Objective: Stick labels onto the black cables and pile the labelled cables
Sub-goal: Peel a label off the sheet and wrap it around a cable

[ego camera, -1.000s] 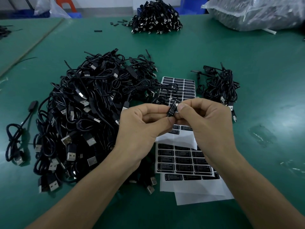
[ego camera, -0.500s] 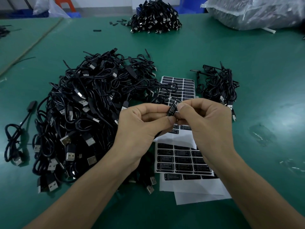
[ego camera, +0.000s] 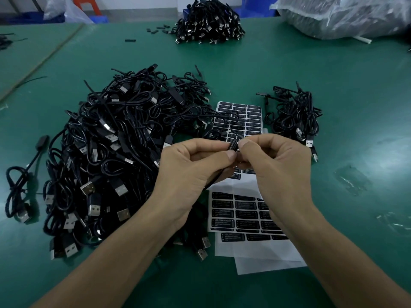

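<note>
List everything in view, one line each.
green table: one, green, under everything.
large heap of black USB cables: one, black, centre-left.
small pile of black cables: one, black, right.
far pile of black cables: one, black, far edge.
loose black cable: one, black, far left.
white sheets of black labels: several, white and black, centre.
clear plastic bag: one, clear, far right.
labelled black cable piece: one, black, between both hands.
left hand: one, pinching it.
right hand: one, pinching it.
</note>
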